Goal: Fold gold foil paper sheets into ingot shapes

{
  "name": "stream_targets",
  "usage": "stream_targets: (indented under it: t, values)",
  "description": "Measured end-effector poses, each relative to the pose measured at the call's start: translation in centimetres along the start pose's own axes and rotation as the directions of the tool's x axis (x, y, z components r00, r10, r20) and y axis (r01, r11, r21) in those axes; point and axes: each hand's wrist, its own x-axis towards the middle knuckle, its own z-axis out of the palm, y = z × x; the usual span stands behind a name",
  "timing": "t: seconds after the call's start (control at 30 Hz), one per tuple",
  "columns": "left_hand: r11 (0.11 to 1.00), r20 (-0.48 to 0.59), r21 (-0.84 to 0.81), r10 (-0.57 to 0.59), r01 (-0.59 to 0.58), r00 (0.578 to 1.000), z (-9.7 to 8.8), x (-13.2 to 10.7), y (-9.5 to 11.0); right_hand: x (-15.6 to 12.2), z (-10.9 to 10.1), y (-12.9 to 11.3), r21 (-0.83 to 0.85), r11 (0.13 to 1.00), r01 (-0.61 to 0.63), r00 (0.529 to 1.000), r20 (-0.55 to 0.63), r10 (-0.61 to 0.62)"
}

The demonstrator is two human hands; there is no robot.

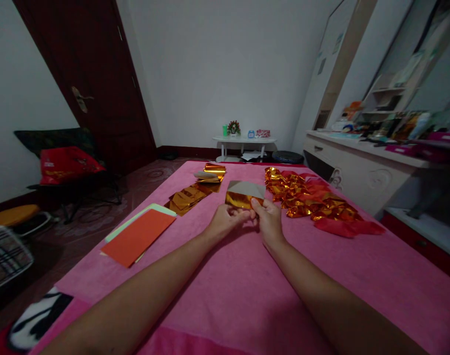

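Between my hands is a sheet of gold foil paper (pixel 243 189), its upper part dull grey and its lower edge folded up to show a shiny gold strip. My left hand (pixel 231 217) pinches the near left edge, fingers curled in. My right hand (pixel 268 217) grips the near right part, thumb pressed on the gold strip. Left of the hands lie several flat gold foil sheets (pixel 188 198), with a gold roll (pixel 214 168) behind them. To the right sits a heap of crinkled gold foil (pixel 302 195) mixed with red pieces (pixel 347 227).
Orange paper (pixel 139 237) lies over pale green sheets at the left of the pink cloth (pixel 217 296). A white side table (pixel 243 140) stands by the far wall. A cluttered dresser (pixel 358 167) is on the right, and a chair with a red bag (pixel 67 165) on the left.
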Motion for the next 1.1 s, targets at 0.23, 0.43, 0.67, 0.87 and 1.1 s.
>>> stream_targets:
  t: [0.23,0.43,0.67,0.87,1.1]
  values:
    - [0.99,-0.345,0.12,0.114,-0.077,0.932,-0.9,0.3,0.2,-0.7,0.9,-0.6,-0.02,1.0,-0.007,0.999,0.051,0.008]
    - [0.996,-0.407,0.005,0.083,-0.088,0.91,-2.7,0.6,-0.2,-0.3,-0.1,-0.3,-0.096,0.995,0.03,0.999,0.013,-0.029]
    - [0.969,-0.233,-0.245,-0.06,0.001,0.971,-2.3,0.8,-1.1,-1.3,1.0,-1.6,-0.268,0.952,0.15,0.989,0.055,-0.14]
    - [0.831,0.079,-0.532,-0.146,0.165,0.986,-3.2,0.7,-1.4,-2.1,1.6,-2.9,-0.345,0.825,0.447,0.894,0.139,-0.426]
    - [0.758,0.134,-0.633,-0.089,0.154,0.987,-3.6,0.3,-0.6,-2.7,1.7,-3.1,-0.256,0.628,0.735,0.674,0.371,-0.638]
